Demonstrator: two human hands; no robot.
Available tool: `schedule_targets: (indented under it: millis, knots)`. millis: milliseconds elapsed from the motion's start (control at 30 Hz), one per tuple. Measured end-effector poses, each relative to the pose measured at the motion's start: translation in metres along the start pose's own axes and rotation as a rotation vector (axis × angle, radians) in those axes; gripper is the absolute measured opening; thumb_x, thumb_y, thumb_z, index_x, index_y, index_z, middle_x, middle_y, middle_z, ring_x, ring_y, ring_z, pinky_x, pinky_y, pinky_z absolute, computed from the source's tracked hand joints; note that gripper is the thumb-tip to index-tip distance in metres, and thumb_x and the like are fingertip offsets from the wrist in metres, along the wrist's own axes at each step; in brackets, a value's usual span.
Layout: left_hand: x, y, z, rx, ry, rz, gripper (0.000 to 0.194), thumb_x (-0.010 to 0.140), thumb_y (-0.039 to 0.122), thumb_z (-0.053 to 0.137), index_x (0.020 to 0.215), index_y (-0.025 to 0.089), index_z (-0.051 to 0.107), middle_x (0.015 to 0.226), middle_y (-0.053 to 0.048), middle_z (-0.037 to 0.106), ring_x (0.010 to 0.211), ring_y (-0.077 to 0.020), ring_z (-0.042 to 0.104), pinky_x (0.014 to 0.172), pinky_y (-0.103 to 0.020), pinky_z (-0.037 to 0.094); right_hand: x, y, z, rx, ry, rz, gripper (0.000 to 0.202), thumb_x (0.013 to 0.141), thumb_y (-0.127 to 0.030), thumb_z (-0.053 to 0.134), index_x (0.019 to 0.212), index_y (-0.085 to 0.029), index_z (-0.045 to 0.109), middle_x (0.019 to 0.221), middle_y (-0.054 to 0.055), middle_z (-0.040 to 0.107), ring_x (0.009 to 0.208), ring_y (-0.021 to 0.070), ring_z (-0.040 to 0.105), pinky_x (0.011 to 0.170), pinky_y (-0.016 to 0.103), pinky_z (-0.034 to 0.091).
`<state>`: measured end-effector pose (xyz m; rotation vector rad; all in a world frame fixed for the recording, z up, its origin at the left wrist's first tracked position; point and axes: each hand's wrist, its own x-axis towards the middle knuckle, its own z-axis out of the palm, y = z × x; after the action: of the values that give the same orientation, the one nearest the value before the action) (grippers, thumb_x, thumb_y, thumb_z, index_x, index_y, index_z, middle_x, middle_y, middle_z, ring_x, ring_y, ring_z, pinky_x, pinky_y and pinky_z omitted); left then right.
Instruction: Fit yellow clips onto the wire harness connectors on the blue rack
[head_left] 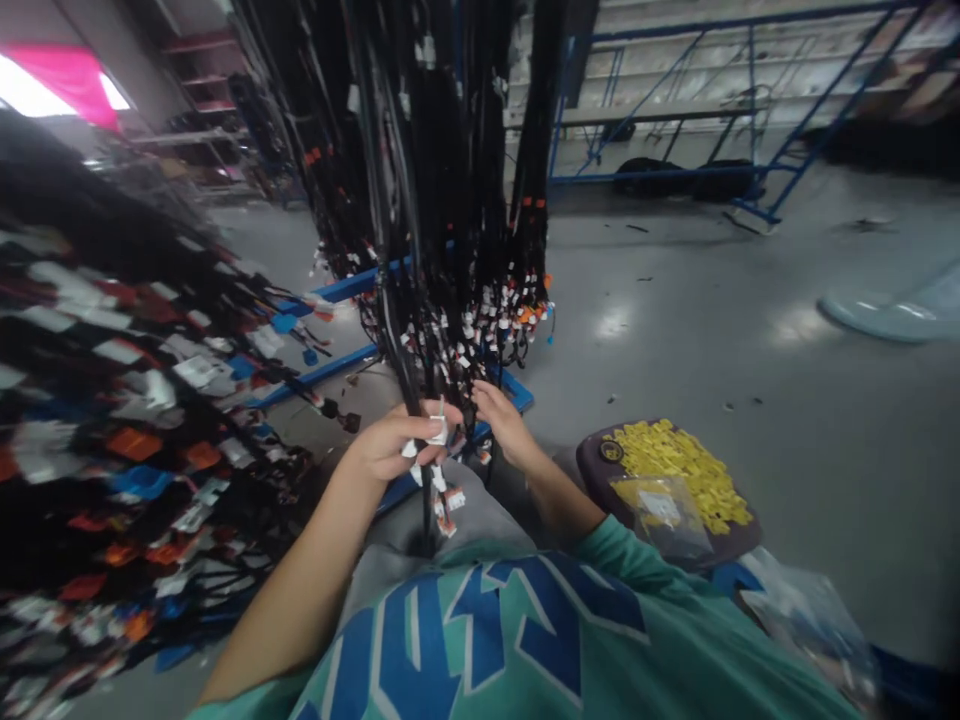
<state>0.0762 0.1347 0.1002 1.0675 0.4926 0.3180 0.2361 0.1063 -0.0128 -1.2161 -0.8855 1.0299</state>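
Note:
My left hand [396, 441] is closed around a white connector [438, 431] at the lower end of a black wire harness [406, 350]. More white and orange connectors [450, 500] dangle below that hand, in front of my lap. A short distance to the right, my right hand [504, 418] has its fingers stretched out beside the hanging harnesses, and nothing shows in it. Many black harnesses [450, 150] hang in a thick bunch before me, their ends full of small white, orange and red connectors [510, 310].
At left, another mass of harnesses [150, 430] hangs close, blurred. Blue frame bars [352, 287] run behind the bunch. To my right, a dark seat-like surface [592, 460] carries yellow pieces [675, 460] and a clear bag [667, 510]. A blue rack [667, 180] stands behind.

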Motion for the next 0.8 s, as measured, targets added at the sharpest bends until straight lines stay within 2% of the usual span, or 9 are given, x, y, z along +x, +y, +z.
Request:
schedule_targets:
  millis: [67,133,200,300,400,500,567,667,800]
  knots:
    - [0.006,-0.001,-0.002,-0.024,-0.014,0.011,0.028,0.054,0.029,0.077,0.070,0.011,0.062,0.044,0.003,0.051,0.033,-0.0057,0.042,0.048,-0.024,0.045,-0.011,0.022,-0.025,-0.119,0.138,0.035,0.036,0.081,-0.041,0.048,0.111,-0.022,0.053,0.119,0.005,0.056,0.107,0.0160,0.052,0.087,0.031,0.044]
    - [0.012,-0.003,-0.002,-0.032,-0.017,0.047,0.032,0.054,0.034,0.079,0.068,0.012,0.062,0.043,0.003,0.051,0.033,-0.0064,0.042,0.048,-0.024,0.045,-0.032,0.044,-0.061,-0.297,0.278,0.112,0.030,0.079,-0.036,0.047,0.102,-0.020,0.056,0.107,0.006,0.061,0.097,0.0158,0.056,0.085,0.032,0.046]
    - [0.019,-0.005,-0.002,-0.030,-0.017,0.079,0.034,0.055,0.039,0.079,0.068,0.012,0.062,0.042,0.003,0.049,0.032,-0.0069,0.042,0.047,-0.025,0.045,-0.063,0.064,-0.104,-0.461,0.425,0.188,0.021,0.075,-0.030,0.048,0.090,-0.018,0.058,0.096,0.005,0.064,0.091,0.0171,0.058,0.086,0.033,0.045]
    - [0.027,-0.005,-0.001,-0.023,-0.013,0.084,0.034,0.058,0.042,0.077,0.067,0.013,0.062,0.043,0.004,0.049,0.032,-0.0063,0.042,0.047,-0.024,0.045,-0.129,0.084,-0.167,-0.572,0.615,0.310,0.013,0.068,-0.023,0.049,0.077,-0.019,0.058,0.084,0.007,0.063,0.088,0.0233,0.057,0.088,0.040,0.042]
    - [0.033,-0.005,0.002,-0.010,-0.023,0.086,0.032,0.061,0.043,0.075,0.068,0.014,0.063,0.044,0.004,0.048,0.033,-0.0058,0.041,0.047,-0.024,0.046,-0.195,0.096,-0.211,-0.646,0.645,0.447,0.010,0.061,-0.015,0.050,0.060,-0.022,0.057,0.069,0.007,0.063,0.076,0.0260,0.058,0.080,0.040,0.043]
    - [0.037,-0.006,0.005,-0.010,-0.045,0.099,0.030,0.062,0.042,0.075,0.069,0.015,0.064,0.047,0.004,0.048,0.034,-0.0050,0.040,0.048,-0.024,0.046,-0.236,0.107,-0.230,-0.741,0.625,0.558,0.016,0.063,-0.013,0.049,0.061,-0.022,0.062,0.075,0.010,0.066,0.080,0.0268,0.061,0.078,0.036,0.044]
    - [0.039,-0.006,0.008,-0.035,-0.057,0.114,0.029,0.063,0.042,0.074,0.069,0.016,0.064,0.049,0.004,0.048,0.034,-0.0044,0.040,0.048,-0.024,0.045,-0.241,0.113,-0.237,-0.826,0.647,0.596,0.022,0.071,-0.016,0.045,0.075,-0.019,0.066,0.091,0.012,0.067,0.093,0.0261,0.061,0.084,0.033,0.043]
    - [0.039,-0.006,0.010,-0.061,-0.052,0.121,0.024,0.067,0.040,0.071,0.075,0.017,0.065,0.049,0.004,0.048,0.034,-0.0050,0.040,0.048,-0.024,0.044,-0.226,0.122,-0.244,-0.934,0.681,0.612,0.030,0.081,-0.018,0.040,0.096,-0.014,0.065,0.109,0.014,0.063,0.107,0.0223,0.056,0.093,0.029,0.039]
    - [0.033,-0.004,0.011,-0.072,-0.032,0.109,0.015,0.071,0.031,0.067,0.080,0.019,0.066,0.050,0.005,0.048,0.034,-0.0043,0.040,0.049,-0.024,0.042,-0.195,0.132,-0.250,-1.066,0.703,0.672,0.026,0.083,-0.021,0.044,0.096,-0.012,0.065,0.105,0.015,0.063,0.104,0.0224,0.057,0.089,0.030,0.041]
